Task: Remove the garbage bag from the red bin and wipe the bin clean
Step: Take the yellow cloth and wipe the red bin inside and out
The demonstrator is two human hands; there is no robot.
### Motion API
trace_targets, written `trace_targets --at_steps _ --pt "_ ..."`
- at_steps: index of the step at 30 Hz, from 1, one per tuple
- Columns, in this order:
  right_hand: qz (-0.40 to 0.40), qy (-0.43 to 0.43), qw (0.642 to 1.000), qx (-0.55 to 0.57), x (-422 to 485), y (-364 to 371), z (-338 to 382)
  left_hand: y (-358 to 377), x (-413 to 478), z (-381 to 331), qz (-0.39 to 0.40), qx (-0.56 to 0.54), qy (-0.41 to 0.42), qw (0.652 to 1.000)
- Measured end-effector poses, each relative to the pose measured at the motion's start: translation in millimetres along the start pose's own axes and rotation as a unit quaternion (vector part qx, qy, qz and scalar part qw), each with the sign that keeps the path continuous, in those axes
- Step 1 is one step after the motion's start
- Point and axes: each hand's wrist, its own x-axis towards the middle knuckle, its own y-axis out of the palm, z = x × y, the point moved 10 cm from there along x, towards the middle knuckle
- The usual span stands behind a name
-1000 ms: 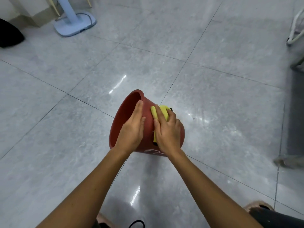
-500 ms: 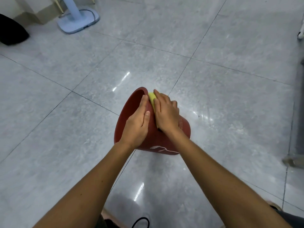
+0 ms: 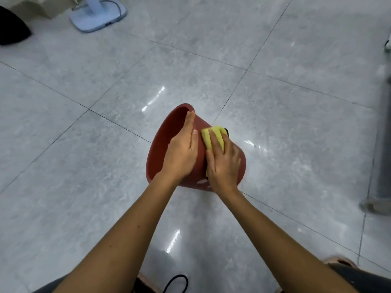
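The red bin [image 3: 167, 140] lies tipped on its side on the grey tiled floor, its open mouth facing left and away from me. No garbage bag shows in it. My left hand [image 3: 183, 151] lies flat on the bin's upper wall near the rim, steadying it. My right hand [image 3: 223, 160] presses a yellow cloth [image 3: 212, 137] against the outer wall, fingers spread over it. A small dark edge of the cloth peeks out at its far side.
A pale blue fan base [image 3: 98, 14] with a cable stands at the far left. A black object [image 3: 12, 28] lies at the left edge. Grey furniture legs [image 3: 380, 144] rise along the right edge. My knees and a sandal [image 3: 338, 262] show at the bottom.
My right hand has slid the yellow cloth back down the bin's outer wall toward its base, so more cloth shows. My left hand stays on the bin near the rim.
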Motion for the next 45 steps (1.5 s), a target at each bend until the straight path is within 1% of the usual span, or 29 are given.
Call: trace_targets --at_steps 1,2,4,5,6,7,9,11,12,14,16,18,19,20,22,24,26,27,29,31,32,33,35,36,37,38,41,43,45 --pt "-0.001 0.037 0.999 -0.008 -11 3 -19 -2 3 2 -0.006 0.0 -0.012 1.0" --pt "0.002 0.106 0.994 -0.007 -19 5 -43 -3 5 4 -0.01 -0.003 -0.022 1.0" --pt "-0.001 0.276 0.961 0.031 -23 7 -86 -2 6 5 -0.012 -0.006 -0.032 0.999" --pt "-0.006 0.323 0.945 0.049 -19 7 -92 1 6 4 -0.008 -0.005 -0.036 0.999" --pt "-0.008 0.323 0.945 0.054 -9 5 -84 4 7 1 -0.005 0.0 -0.036 0.999" --pt "-0.01 0.282 0.958 0.046 4 3 -65 5 9 -2 -0.006 0.008 -0.036 0.999" --pt "-0.013 0.142 0.99 0.026 22 -2 -16 5 15 -7 -0.008 0.026 -0.039 0.999" --pt "-0.015 0.06 0.997 0.037 25 -6 8 7 18 -10 0.002 0.033 -0.041 0.999" --pt "-0.019 0.051 0.998 0.04 23 -7 6 9 17 -11 0.008 0.034 -0.038 0.999" --pt "-0.035 0.076 0.996 0.03 15 -8 -20 15 15 -18 0.016 0.043 -0.019 0.999" --pt "-0.022 0.167 0.986 0.02 8 -3 -69 18 16 -21 0.015 0.044 -0.018 0.999" --pt "0.032 0.301 0.952 0.039 -1 4 -119 20 18 -22 0.019 0.038 -0.025 0.999" --pt "0.058 0.349 0.934 0.061 -1 7 -133 22 18 -24 0.028 0.037 -0.023 0.999" --pt "0.074 0.368 0.923 0.081 4 8 -137 25 17 -27 0.036 0.035 -0.017 0.999" --pt "0.088 0.32 0.937 0.104 27 5 -114 29 18 -34 0.044 0.04 -0.007 0.998" --pt "0.091 0.214 0.965 0.118 48 3 -69 29 20 -37 0.049 0.053 -0.003 0.997" --pt "0.077 0.128 0.982 0.119 54 2 -31 24 21 -33 0.045 0.054 -0.012 0.997" --pt "0.061 0.1 0.988 0.105 51 0 -22 22 20 -31 0.04 0.049 -0.017 0.998" --pt "0.017 0.087 0.994 0.057 38 -5 -26 19 16 -26 0.032 0.041 -0.02 0.998" --pt "-0.007 0.13 0.991 0.007 21 -3 -57 15 16 -20 0.018 0.013 -0.033 0.999" --pt "-0.002 0.175 0.985 -0.001 13 1 -79 12 18 -17 0.009 0.0 -0.041 0.999" --pt "0.015 0.235 0.972 0.012 5 6 -102 10 19 -13 0.004 -0.005 -0.046 0.999" --pt "0.059 0.371 0.923 0.087 -7 15 -137 9 20 -12 0.012 0.004 -0.05 0.999" --pt "0.072 0.414 0.9 0.115 -9 17 -142 9 18 -13 0.018 0.006 -0.052 0.998" --pt "0.076 0.424 0.895 0.119 -8 16 -138 9 16 -14 0.022 0.003 -0.056 0.998" --pt "0.071 0.399 0.908 0.102 -2 10 -125 8 15 -17 0.02 0.002 -0.058 0.998" --pt "0.035 0.226 0.972 0.059 12 -8 -57 11 16 -31 0.018 0.041 -0.058 0.997" --pt "0.026 0.124 0.991 0.032 9 -12 -19 10 17 -33 0.0 0.084 -0.073 0.994" --pt "0.023 0.081 0.996 0.023 2 -13 -9 8 17 -30 -0.008 0.083 -0.109 0.991"
